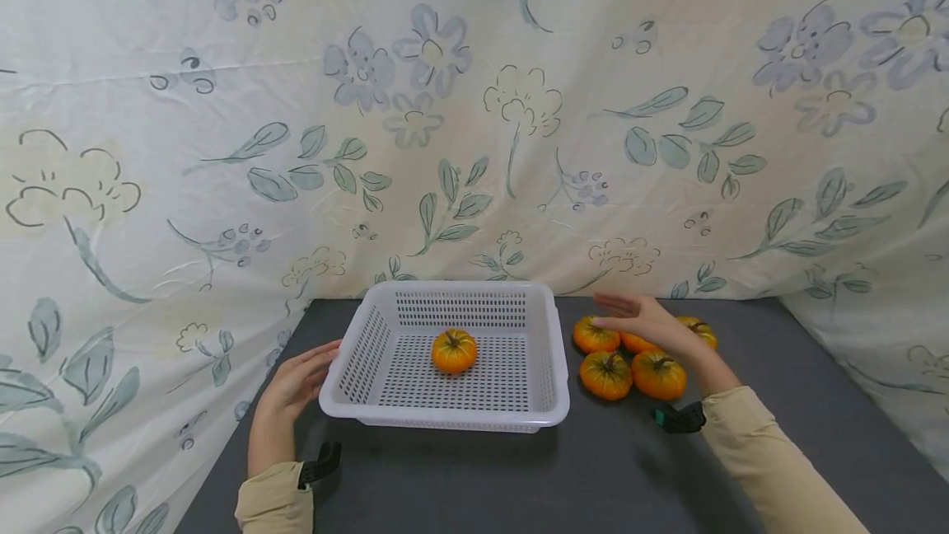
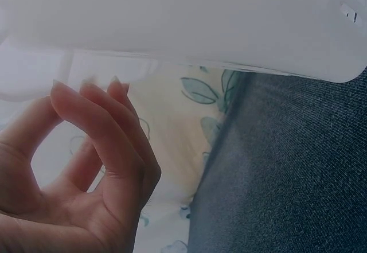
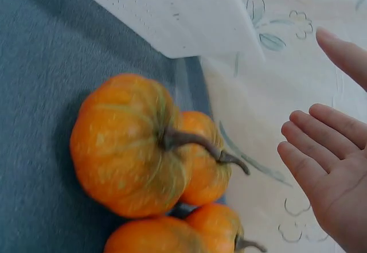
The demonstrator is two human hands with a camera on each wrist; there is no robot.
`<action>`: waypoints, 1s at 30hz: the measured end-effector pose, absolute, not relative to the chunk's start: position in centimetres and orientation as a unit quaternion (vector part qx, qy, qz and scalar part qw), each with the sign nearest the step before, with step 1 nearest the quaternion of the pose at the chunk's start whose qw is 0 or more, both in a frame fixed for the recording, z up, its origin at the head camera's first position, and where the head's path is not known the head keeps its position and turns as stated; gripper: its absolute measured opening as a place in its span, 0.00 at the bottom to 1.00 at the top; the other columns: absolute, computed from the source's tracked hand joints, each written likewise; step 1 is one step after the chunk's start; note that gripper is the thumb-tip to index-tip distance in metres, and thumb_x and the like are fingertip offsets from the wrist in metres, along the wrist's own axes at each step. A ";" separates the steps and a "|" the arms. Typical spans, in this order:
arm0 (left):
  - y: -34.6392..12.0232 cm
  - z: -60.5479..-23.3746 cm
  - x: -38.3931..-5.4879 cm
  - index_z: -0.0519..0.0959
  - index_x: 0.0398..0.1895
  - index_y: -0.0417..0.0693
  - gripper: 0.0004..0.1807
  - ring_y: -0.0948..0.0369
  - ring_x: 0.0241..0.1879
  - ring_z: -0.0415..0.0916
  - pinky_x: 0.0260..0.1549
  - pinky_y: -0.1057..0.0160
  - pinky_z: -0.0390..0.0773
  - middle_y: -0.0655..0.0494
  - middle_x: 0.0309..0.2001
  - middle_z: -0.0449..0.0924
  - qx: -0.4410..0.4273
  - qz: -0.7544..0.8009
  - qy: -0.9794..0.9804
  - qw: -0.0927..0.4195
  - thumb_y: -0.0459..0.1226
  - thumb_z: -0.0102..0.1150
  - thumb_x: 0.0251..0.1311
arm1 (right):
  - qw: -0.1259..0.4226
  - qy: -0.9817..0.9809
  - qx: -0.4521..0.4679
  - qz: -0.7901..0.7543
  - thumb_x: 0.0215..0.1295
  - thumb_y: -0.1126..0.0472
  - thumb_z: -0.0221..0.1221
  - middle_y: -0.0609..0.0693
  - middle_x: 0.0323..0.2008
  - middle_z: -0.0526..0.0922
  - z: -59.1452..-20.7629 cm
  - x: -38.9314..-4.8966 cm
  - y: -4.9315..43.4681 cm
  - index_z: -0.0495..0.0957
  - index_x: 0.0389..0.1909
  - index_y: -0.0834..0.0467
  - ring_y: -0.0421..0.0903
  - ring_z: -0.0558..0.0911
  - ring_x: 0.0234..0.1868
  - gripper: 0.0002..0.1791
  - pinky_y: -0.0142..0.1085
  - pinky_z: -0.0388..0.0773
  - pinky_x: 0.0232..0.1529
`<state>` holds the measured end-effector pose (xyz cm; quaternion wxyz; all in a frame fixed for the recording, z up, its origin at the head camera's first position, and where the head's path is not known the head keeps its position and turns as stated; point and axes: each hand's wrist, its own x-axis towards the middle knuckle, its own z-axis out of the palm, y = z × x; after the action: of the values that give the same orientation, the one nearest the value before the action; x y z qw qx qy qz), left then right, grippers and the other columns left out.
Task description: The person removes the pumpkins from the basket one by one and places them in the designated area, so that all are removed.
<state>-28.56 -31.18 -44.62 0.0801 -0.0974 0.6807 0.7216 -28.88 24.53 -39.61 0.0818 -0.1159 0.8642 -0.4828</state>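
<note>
A white perforated plastic basket (image 1: pixel 445 417) stands on the dark table, with one small orange pumpkin (image 1: pixel 454 351) inside it. My left hand (image 1: pixel 295 381) is at the basket's left side, fingertips close to the rim. In the left wrist view its fingers (image 2: pixel 123 132) bend loosely just under the rim; whether they touch it is hard to tell. My right hand (image 1: pixel 652 326) hovers over a group of several small orange pumpkins (image 1: pixel 606 376) right of the basket. In the right wrist view, that hand's fingers (image 3: pixel 321 144) are extended and hold nothing; stemmed pumpkins (image 3: pixel 123 144) lie beside it.
The dark cloth-covered table (image 1: pixel 460 484) reaches back to a floral curtain (image 1: pixel 474 147), which also hangs along both sides. Some pumpkins on the right touch one another and are partly hidden by my right hand. Black bands (image 1: pixel 320 465) are on both wrists.
</note>
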 end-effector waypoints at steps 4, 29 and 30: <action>-31.2 -44.7 -28.6 0.84 0.43 0.65 0.08 0.68 0.42 0.80 0.42 0.66 0.78 0.73 0.37 0.83 -0.093 0.725 0.677 0.085 0.41 0.63 0.63 | 0.089 0.864 -0.118 -0.482 0.63 0.42 0.62 0.59 0.74 0.59 -39.0 -29.1 23.6 0.55 0.74 0.59 0.62 0.59 0.74 0.46 0.60 0.58 0.68; -31.1 -44.6 -28.6 0.81 0.53 0.58 0.17 0.69 0.41 0.82 0.40 0.66 0.80 0.72 0.37 0.84 -0.105 0.721 0.681 0.075 0.42 0.66 0.60 | 0.097 0.847 -0.173 -0.493 0.65 0.52 0.63 0.61 0.73 0.62 -38.0 -31.3 15.2 0.58 0.73 0.61 0.60 0.61 0.74 0.40 0.53 0.59 0.71; -31.1 -44.6 -28.6 0.81 0.52 0.59 0.17 0.68 0.40 0.82 0.40 0.66 0.80 0.72 0.37 0.84 -0.105 0.721 0.681 0.074 0.42 0.66 0.60 | 0.097 0.846 -0.173 -0.494 0.65 0.53 0.63 0.61 0.73 0.62 -37.9 -31.4 14.9 0.59 0.73 0.61 0.59 0.61 0.74 0.40 0.53 0.59 0.71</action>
<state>-28.55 -31.10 -44.61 0.0742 -0.1047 0.6810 0.7209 -31.40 14.92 -37.91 0.0972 -0.1735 0.8463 -0.4942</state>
